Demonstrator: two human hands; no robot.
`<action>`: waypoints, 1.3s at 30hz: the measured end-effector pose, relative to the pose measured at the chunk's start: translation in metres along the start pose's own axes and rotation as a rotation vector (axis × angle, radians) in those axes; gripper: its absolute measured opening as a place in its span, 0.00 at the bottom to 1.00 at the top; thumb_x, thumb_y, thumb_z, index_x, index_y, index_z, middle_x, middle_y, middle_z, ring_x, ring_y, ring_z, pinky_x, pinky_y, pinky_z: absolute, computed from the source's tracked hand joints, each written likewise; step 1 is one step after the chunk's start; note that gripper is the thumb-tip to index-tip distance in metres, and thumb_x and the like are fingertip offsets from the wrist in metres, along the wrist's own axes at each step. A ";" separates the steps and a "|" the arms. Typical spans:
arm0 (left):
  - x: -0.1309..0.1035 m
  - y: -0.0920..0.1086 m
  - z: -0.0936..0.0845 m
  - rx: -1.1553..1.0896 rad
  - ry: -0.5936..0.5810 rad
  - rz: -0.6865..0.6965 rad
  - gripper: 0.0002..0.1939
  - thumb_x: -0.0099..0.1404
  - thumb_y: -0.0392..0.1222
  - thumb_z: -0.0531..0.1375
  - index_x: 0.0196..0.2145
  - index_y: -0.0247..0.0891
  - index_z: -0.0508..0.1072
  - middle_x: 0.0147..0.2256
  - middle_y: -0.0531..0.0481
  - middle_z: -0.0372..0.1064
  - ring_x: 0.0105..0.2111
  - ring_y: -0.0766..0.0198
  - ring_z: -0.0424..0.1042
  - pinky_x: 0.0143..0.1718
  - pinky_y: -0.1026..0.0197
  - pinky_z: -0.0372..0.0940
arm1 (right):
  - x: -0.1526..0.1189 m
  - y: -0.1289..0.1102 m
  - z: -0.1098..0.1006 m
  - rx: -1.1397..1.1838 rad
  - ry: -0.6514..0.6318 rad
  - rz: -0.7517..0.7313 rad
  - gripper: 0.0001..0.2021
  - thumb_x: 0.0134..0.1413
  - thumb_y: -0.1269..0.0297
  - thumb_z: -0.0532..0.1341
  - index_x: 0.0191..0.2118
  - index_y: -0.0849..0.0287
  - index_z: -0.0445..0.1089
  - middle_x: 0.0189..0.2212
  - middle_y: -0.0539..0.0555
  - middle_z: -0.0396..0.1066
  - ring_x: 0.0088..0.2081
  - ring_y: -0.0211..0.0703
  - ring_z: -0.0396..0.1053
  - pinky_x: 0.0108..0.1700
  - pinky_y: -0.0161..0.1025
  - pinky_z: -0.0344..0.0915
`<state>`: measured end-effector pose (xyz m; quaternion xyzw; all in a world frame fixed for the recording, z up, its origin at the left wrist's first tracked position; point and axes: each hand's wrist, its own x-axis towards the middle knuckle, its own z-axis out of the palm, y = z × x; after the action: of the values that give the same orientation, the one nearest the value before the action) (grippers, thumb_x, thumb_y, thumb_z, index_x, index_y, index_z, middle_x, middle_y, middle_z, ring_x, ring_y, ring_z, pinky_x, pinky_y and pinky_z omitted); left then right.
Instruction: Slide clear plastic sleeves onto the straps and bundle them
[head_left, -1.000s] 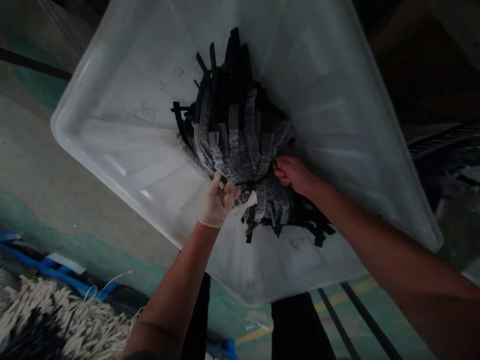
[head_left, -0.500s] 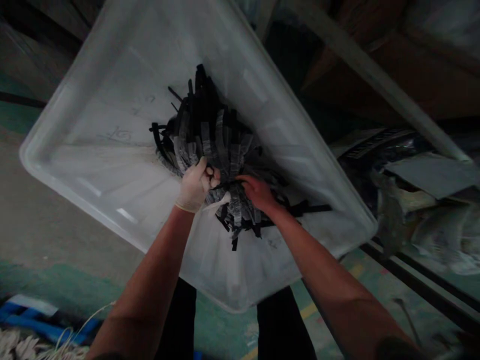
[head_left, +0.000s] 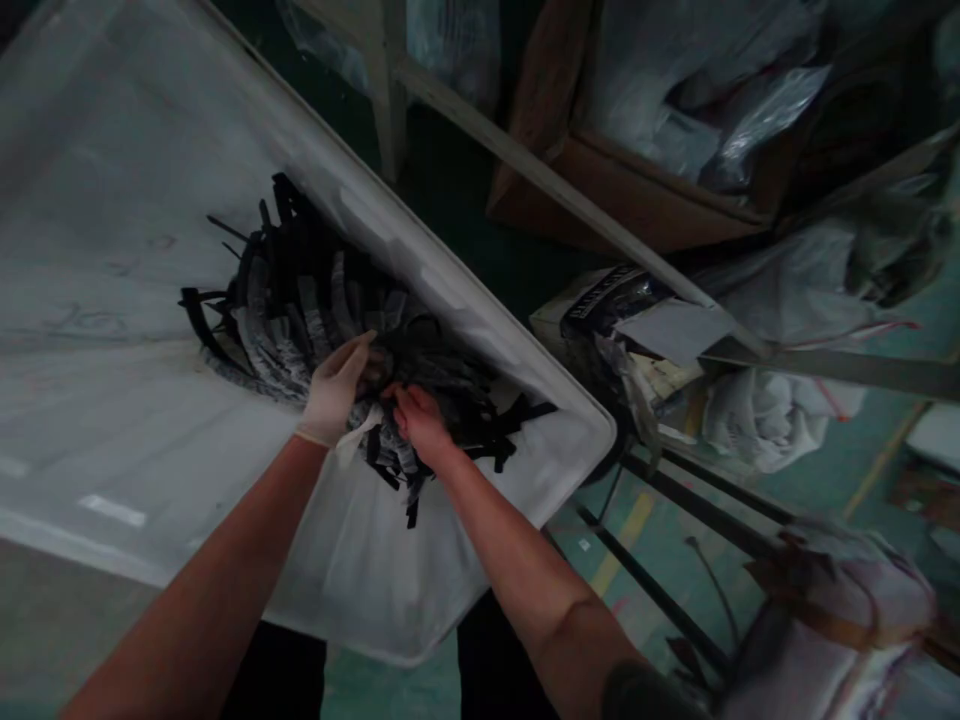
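Observation:
A bundle of grey and black fabric-like strips (head_left: 281, 340) lies in the corner of a large white plastic bin (head_left: 187, 490). My left hand (head_left: 337, 390), in a pale glove with some fingertips bare, is closed round the middle of the bundle. Beside it, almost touching, my right hand (head_left: 420, 420) is bare and has its fingers curled in a pinch on the strips. Just below the left hand, a white strip (head_left: 358, 437) sticks out from the bundle. The exact spot where the fingers grip is dark and partly hidden.
Past the bin's right edge stands a metal rack frame (head_left: 555, 175). A cardboard box (head_left: 637, 190) holds clear plastic bags. White sacks (head_left: 772, 415) and a wrapped bundle (head_left: 840, 620) sit to the right, above a green floor with a yellow line.
The view has swung to the right, so the bin and hands appear further left and more of the rack shows. Both hands stay on the bundle, with the left fingers straighter now.

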<state>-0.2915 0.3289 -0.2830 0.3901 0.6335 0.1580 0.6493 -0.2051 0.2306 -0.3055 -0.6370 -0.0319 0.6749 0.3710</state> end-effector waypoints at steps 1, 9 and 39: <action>-0.006 -0.010 -0.005 0.019 0.010 -0.026 0.26 0.59 0.52 0.59 0.52 0.40 0.74 0.38 0.48 0.77 0.29 0.64 0.72 0.30 0.63 0.67 | -0.001 0.001 0.001 0.053 0.008 0.008 0.14 0.57 0.48 0.56 0.36 0.54 0.67 0.15 0.40 0.46 0.17 0.33 0.42 0.20 0.32 0.41; -0.006 -0.029 -0.013 0.364 -0.360 0.113 0.19 0.50 0.41 0.57 0.41 0.43 0.79 0.40 0.50 0.78 0.43 0.54 0.74 0.49 0.58 0.67 | -0.003 -0.009 -0.011 0.052 -0.067 -0.050 0.18 0.50 0.43 0.62 0.32 0.55 0.68 0.13 0.39 0.48 0.15 0.31 0.42 0.18 0.32 0.41; -0.008 -0.048 -0.015 0.186 -0.196 0.244 0.11 0.55 0.30 0.59 0.34 0.39 0.79 0.35 0.49 0.77 0.36 0.62 0.73 0.43 0.61 0.67 | -0.005 -0.013 -0.067 -0.723 -0.131 -0.678 0.19 0.59 0.71 0.51 0.52 0.51 0.71 0.53 0.54 0.70 0.44 0.45 0.73 0.49 0.45 0.69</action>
<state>-0.3204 0.2970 -0.3094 0.5359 0.5268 0.1376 0.6452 -0.1406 0.2087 -0.3072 -0.6348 -0.4922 0.5008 0.3224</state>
